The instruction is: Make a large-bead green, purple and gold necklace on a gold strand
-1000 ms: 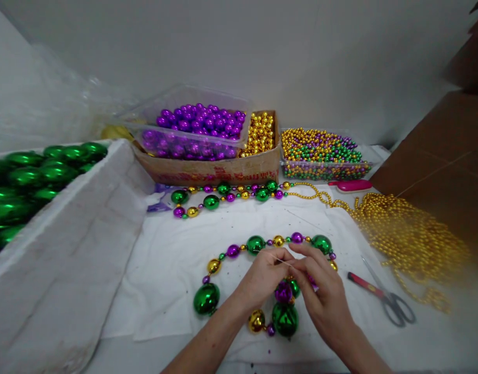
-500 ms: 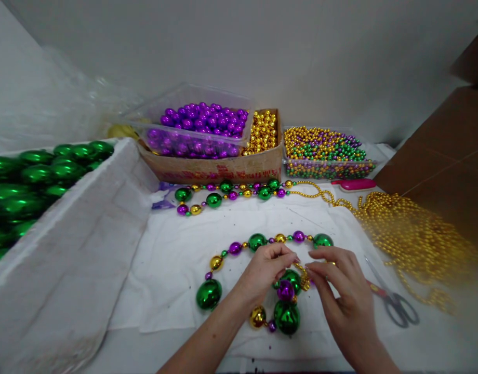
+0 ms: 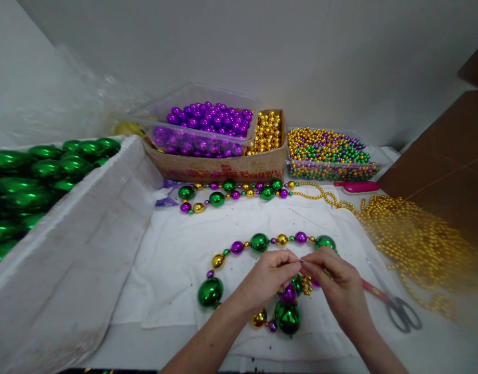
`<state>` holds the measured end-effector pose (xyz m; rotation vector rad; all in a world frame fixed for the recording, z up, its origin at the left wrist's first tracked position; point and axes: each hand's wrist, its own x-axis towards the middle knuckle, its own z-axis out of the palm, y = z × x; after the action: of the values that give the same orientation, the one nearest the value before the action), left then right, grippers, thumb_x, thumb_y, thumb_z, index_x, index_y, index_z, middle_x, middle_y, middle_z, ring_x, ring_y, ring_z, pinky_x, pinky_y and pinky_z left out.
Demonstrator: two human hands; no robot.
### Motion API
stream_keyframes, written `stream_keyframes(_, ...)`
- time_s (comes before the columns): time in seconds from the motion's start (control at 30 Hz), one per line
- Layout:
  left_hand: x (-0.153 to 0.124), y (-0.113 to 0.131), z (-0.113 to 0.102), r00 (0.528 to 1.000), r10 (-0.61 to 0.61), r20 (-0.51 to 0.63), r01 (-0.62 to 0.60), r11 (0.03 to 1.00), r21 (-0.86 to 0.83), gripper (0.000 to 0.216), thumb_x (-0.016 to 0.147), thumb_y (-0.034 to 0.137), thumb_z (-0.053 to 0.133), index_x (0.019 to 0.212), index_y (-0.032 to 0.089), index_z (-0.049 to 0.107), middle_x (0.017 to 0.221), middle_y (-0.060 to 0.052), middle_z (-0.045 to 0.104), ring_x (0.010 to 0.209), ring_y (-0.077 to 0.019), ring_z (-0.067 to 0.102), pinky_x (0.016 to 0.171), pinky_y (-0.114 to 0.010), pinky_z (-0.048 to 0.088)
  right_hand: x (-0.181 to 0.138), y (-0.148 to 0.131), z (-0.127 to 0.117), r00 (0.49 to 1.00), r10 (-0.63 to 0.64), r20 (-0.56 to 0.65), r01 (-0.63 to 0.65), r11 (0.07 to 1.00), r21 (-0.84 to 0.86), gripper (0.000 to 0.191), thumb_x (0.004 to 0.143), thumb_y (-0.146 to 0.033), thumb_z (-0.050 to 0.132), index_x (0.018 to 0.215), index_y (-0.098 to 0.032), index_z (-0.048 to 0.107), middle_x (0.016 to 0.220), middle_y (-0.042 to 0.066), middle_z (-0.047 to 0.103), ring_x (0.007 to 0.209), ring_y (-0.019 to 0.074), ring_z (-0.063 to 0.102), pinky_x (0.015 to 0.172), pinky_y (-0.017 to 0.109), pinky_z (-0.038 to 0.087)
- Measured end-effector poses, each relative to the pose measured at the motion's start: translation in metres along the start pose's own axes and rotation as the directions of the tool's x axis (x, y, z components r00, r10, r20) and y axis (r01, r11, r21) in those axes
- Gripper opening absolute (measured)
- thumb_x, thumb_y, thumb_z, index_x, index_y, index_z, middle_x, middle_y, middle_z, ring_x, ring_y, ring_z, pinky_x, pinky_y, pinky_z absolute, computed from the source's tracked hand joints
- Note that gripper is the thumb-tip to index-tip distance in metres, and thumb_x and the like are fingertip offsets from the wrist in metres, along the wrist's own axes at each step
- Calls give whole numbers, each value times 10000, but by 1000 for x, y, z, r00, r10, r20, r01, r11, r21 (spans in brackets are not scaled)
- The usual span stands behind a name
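My left hand (image 3: 276,270) and my right hand (image 3: 334,275) meet above the white cloth, each closed in a pinch. A thin pale string (image 3: 297,258) shows between their fingertips. Below them lies a bead necklace (image 3: 260,242) of large green, purple and gold balls, curving round on the cloth. A short gold bead strand (image 3: 307,285) hangs or rests just under the fingers, beside a purple ball (image 3: 289,294) and a big green ball (image 3: 288,317). My hands cover part of the necklace.
Scissors (image 3: 402,311) lie right of my right hand, near a heap of gold bead chain (image 3: 422,249). Behind are another necklace (image 3: 216,198), a tub of purple balls (image 3: 208,122), a tub of small mixed beads (image 3: 328,148) and a pink-handled tool (image 3: 361,187). A foam box (image 3: 87,249) holds green balls.
My hands have come together, and the right fingers have closed from a looser spread into a pinch. The gold strand now sits lower, below the fingertips.
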<state>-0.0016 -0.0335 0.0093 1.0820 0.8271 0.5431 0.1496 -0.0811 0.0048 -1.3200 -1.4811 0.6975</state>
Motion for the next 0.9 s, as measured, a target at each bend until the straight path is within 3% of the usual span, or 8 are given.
stream_keyframes(0.13, -2, -1, -3, 1000, 27, 15, -27, 999, -18, 179, 771, 305, 595, 778, 128, 624, 564, 46, 451, 494, -64, 357, 467, -200, 231, -2, -2, -1, 999, 3, -47, -4, 1000, -13, 124, 853, -183, 578, 754, -209, 649, 701, -2, 593, 705, 158, 523, 630, 289, 397)
stream_keyframes(0.23, -5, -4, -5, 995, 105, 3, -105, 994, 13, 147, 757, 266, 624, 739, 120, 628, 674, -3, 566, 619, -88, 474, 578, -204, 337, 0, 0, -2, 995, 12, -99, -14, 1000, -15, 107, 844, -192, 590, 752, -208, 642, 701, -4, 577, 707, 158, 520, 626, 288, 391)
stream_keyframes(0.37, -8, -20, -6, 991, 119, -57, -125, 986, -114, 187, 803, 307, 571, 744, 131, 587, 629, -7, 585, 589, -100, 516, 623, -229, 389, 0, 5, -5, 986, 55, -156, -65, 996, -60, 86, 848, -212, 586, 777, -207, 634, 756, 10, 571, 729, 167, 523, 628, 296, 399)
stream_keyframes(0.5, -6, -32, -2, 967, 106, -230, -110, 994, -5, 205, 821, 345, 535, 766, 149, 559, 493, 57, 442, 479, -105, 487, 500, -213, 366, -9, -4, 1, 976, -164, -141, 108, 934, -341, 69, 836, -176, 580, 800, -200, 632, 942, 62, 550, 936, 223, 500, 776, 362, 396)
stream_keyframes(0.6, -7, -29, 3, 950, 182, -255, -142, 976, 165, 170, 826, 288, 511, 724, 155, 541, 584, 31, 497, 523, -107, 500, 493, -211, 382, -17, -13, 14, 964, -258, -63, 218, 905, -366, 98, 850, -125, 524, 817, -188, 592, 1076, 89, 528, 1028, 235, 477, 843, 385, 378)
stream_keyframes(0.7, -10, -23, 6, 930, 279, -238, -200, 930, 310, 158, 826, 200, 474, 680, 161, 522, 650, 21, 507, 584, -101, 494, 538, -202, 401, -19, -12, 26, 986, -167, -4, 162, 962, -218, 155, 882, -134, 475, 745, -183, 528, 1121, 87, 533, 1066, 220, 480, 877, 365, 374)
stream_keyframes(0.8, -15, -21, 4, 927, 303, -219, -203, 899, 388, 176, 844, 210, 454, 687, 166, 518, 687, 16, 500, 606, -101, 497, 510, -187, 393, -18, -2, 28, 997, 13, 71, -9, 999, -46, 213, 907, -200, 469, 699, -186, 513, 916, 49, 581, 866, 173, 545, 720, 290, 414)
stream_keyframes(0.9, -20, -18, 2, 938, 292, -189, -188, 883, 430, 181, 848, 216, 451, 689, 166, 520, 687, 16, 492, 601, -100, 503, 493, -181, 394, -17, 6, 25, 991, 73, 115, -74, 997, 4, 234, 900, -237, 499, 673, -186, 527, 707, 1, 534, 660, 139, 509, 588, 256, 376)
